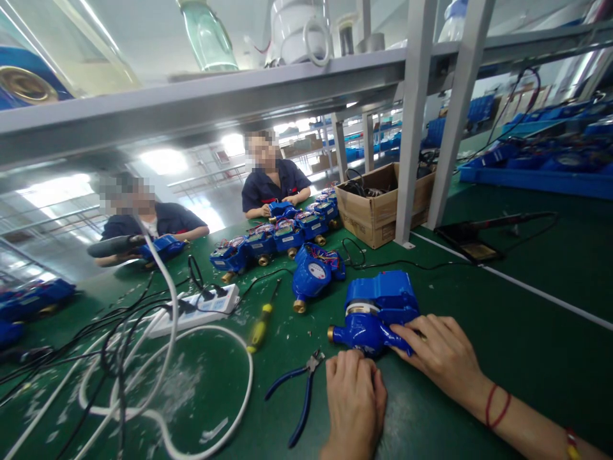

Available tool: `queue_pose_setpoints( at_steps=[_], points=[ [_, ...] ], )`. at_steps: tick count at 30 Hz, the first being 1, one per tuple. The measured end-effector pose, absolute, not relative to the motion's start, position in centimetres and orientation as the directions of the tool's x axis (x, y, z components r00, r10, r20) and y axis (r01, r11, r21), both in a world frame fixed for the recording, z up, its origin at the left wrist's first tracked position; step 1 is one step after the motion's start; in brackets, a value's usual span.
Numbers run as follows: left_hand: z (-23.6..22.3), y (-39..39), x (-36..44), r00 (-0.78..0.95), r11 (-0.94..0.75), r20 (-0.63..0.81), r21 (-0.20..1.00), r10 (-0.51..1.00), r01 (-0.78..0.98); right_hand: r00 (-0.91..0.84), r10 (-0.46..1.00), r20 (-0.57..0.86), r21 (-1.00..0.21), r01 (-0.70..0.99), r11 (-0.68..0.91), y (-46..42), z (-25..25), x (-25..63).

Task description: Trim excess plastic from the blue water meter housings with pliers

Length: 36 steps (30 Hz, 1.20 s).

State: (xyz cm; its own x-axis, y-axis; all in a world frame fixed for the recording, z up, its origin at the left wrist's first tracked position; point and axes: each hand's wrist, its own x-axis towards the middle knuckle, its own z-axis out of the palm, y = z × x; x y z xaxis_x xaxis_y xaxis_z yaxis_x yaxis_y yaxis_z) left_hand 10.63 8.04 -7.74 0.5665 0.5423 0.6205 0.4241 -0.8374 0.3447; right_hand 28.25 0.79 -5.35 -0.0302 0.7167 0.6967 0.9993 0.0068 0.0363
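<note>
A blue water meter (366, 329) with a brass pipe end lies tilted on its side on the green tabletop, a blue box-shaped housing (390, 294) attached behind it. My right hand (438, 351) grips the meter's right pipe end, thumb and fingers closed around it. Against the near side of the meter rests my left hand (354, 396), its fingers curled together; their tips are hidden, so what they hold cannot be seen. Left of that hand, blue-handled cutting pliers (301, 390) lie with handles spread. A yellow screwdriver (261, 329) lies farther off.
Another water meter (313, 275) with loose wires sits behind mine, before a row of several meters (287, 236). Cables and a white power strip (201, 306) spread leftward. A cardboard box (371, 214) stands near the shelf post (414, 128). Two people work across the table.
</note>
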Motion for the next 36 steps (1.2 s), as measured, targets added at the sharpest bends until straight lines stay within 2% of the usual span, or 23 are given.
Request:
queue_pose_setpoints(
  at_steps=[4,9,13,17,23,28,33,34,36],
  points=[
    [-7.9,8.1,9.5,0.639,-0.847,0.557,0.341,0.531,0.407,-0.036,0.711,0.702,0.040,0.999,0.012,0.8,-5.1,28.3],
    [-6.7,10.3,6.2,0.504,-0.756,0.604,0.279,0.618,0.592,-0.051,0.717,0.695,0.044,0.999,0.029,0.7,-5.2,28.4],
    [-6.5,11.2,3.7,0.491,-0.616,0.465,0.162,0.737,0.771,-0.079,0.734,0.675,0.079,0.996,0.035,0.6,-5.4,28.7],
    [-7.2,11.0,2.2,0.509,-0.559,0.326,0.077,0.797,0.826,-0.118,0.743,0.659,0.146,0.989,0.028,0.7,-5.7,29.1],
    [-7.1,10.9,1.5,0.501,-0.536,0.232,0.116,0.833,0.836,-0.187,0.739,0.647,0.220,0.974,0.054,0.7,-6.0,29.2],
    [-7.0,10.6,1.0,0.433,-0.462,0.238,0.085,0.870,0.883,-0.237,0.736,0.635,0.253,0.963,0.092,0.6,-5.5,29.4],
    [-7.1,10.3,0.2,0.445,-0.464,0.259,0.017,0.857,0.886,-0.285,0.722,0.631,0.262,0.954,0.147,0.5,-5.2,29.9],
    [-7.2,10.3,0.1,0.444,-0.469,0.276,0.029,0.853,0.883,-0.281,0.721,0.634,0.249,0.956,0.153,0.5,-5.2,30.0],
    [-7.1,10.3,0.3,0.435,-0.500,0.339,0.131,0.834,0.856,-0.262,0.722,0.641,0.205,0.964,0.168,0.5,-5.2,30.2]
  ],
)
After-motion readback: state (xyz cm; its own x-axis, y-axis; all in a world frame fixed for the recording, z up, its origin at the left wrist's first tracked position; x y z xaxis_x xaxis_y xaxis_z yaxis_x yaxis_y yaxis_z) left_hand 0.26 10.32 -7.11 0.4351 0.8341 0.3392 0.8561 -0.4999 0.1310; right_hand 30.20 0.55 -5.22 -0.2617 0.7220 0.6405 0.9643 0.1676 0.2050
